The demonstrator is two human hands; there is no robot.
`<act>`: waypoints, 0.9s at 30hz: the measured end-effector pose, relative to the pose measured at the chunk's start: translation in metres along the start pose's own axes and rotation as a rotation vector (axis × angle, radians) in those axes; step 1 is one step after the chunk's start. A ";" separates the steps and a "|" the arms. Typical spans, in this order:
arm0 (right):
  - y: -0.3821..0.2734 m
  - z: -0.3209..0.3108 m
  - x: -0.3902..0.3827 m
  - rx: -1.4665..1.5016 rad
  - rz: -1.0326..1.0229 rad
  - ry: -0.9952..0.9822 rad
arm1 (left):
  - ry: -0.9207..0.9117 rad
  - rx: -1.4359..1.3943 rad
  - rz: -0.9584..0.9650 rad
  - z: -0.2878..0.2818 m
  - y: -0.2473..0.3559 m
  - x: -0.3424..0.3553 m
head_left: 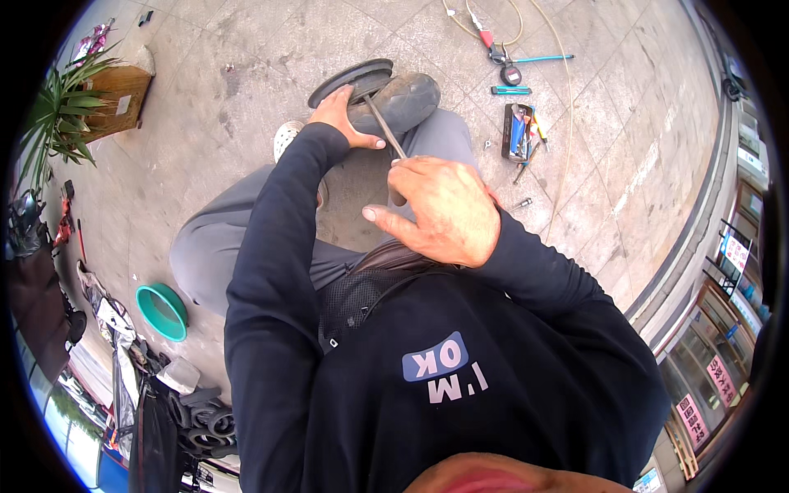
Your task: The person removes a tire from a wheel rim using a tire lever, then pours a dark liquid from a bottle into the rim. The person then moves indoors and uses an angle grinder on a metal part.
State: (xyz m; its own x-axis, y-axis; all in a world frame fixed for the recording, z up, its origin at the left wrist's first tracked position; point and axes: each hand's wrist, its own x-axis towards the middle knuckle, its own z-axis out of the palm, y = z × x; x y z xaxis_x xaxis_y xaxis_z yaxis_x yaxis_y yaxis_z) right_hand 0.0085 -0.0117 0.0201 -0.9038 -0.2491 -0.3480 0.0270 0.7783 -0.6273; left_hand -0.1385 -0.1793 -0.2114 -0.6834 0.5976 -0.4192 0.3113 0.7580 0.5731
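A small black scooter tyre (415, 99) lies in front of my shins, with a flat dark round wheel part (353, 80) tilted against its far left side. My left hand (341, 117) grips the wheel and tyre where they meet, thumb stretched toward me; its fingertips are partly hidden. A slim metal tyre lever (384, 125) runs from the gap between wheel part and tyre back to my right hand (448, 209). The fingers of that hand are curled round the lever's near end, which they hide, while the thumb sticks out to the left.
Right of the tyre lie a black tool box (518, 131), a blue-green case (511, 90) and an air hose (569, 99) with a gauge (510, 75). A green basin (162, 312) and a wooden planter (119, 99) stand left. Several old tyres (215, 423) are piled lower left.
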 end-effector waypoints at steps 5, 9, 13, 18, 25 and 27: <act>0.002 0.012 -0.005 -0.194 -0.089 0.301 | -0.005 0.031 0.004 0.007 -0.001 0.007; 0.033 -0.016 -0.009 -0.300 0.079 0.035 | 0.015 0.017 -0.054 0.005 0.023 0.009; 0.048 -0.078 0.013 -0.356 -0.013 -0.084 | -0.021 0.025 -0.095 0.005 0.033 0.002; 0.051 -0.072 -0.001 -0.285 0.028 -0.040 | 0.016 0.025 -0.064 0.008 0.023 0.008; 0.067 0.042 -0.044 -0.144 0.358 0.022 | -0.053 0.068 -0.090 -0.002 0.012 0.030; 0.067 0.067 -0.038 -0.151 0.397 0.041 | -0.053 0.105 -0.072 0.000 -0.001 0.040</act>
State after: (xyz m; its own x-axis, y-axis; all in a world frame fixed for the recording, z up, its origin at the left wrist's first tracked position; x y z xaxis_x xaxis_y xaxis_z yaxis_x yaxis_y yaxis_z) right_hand 0.0729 0.0117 -0.0553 -0.8523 0.1079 -0.5119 0.3162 0.8858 -0.3397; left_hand -0.1664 -0.1563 -0.2285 -0.6713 0.5517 -0.4950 0.3322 0.8210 0.4644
